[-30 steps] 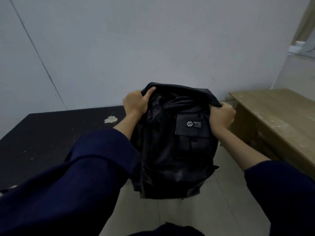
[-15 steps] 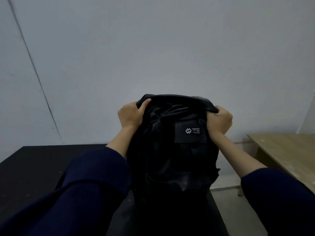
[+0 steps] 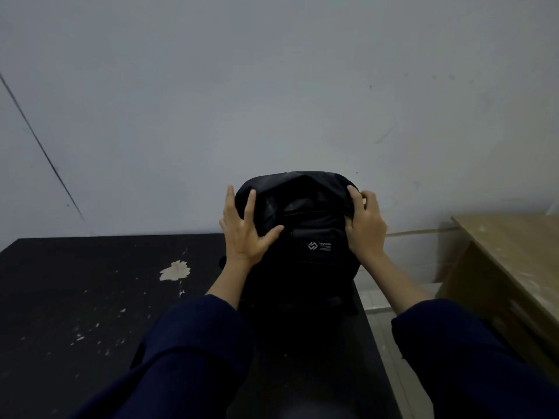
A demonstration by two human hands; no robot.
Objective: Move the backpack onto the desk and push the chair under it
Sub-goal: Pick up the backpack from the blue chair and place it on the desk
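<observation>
The black backpack (image 3: 305,237) stands upright on the black desk (image 3: 90,297), near the desk's right edge and close to the wall. My left hand (image 3: 245,234) lies flat against its upper left side with the fingers spread, holding nothing. My right hand (image 3: 366,228) rests at the pack's upper right edge, thumb up along the fabric and fingers loosely curled and apart beside it. Both dark blue sleeves reach in from below. No chair is in view.
The desk top is scuffed, with a pale chipped patch (image 3: 175,270) left of the pack. A light wooden table (image 3: 514,261) stands to the right, with a strip of tiled floor (image 3: 381,300) between the two. A grey wall rises right behind the desk.
The backpack has gone from hanging over the floor to standing on the black desk. Both hands have loosened from their grip on its top flap, and the left now lies flat.
</observation>
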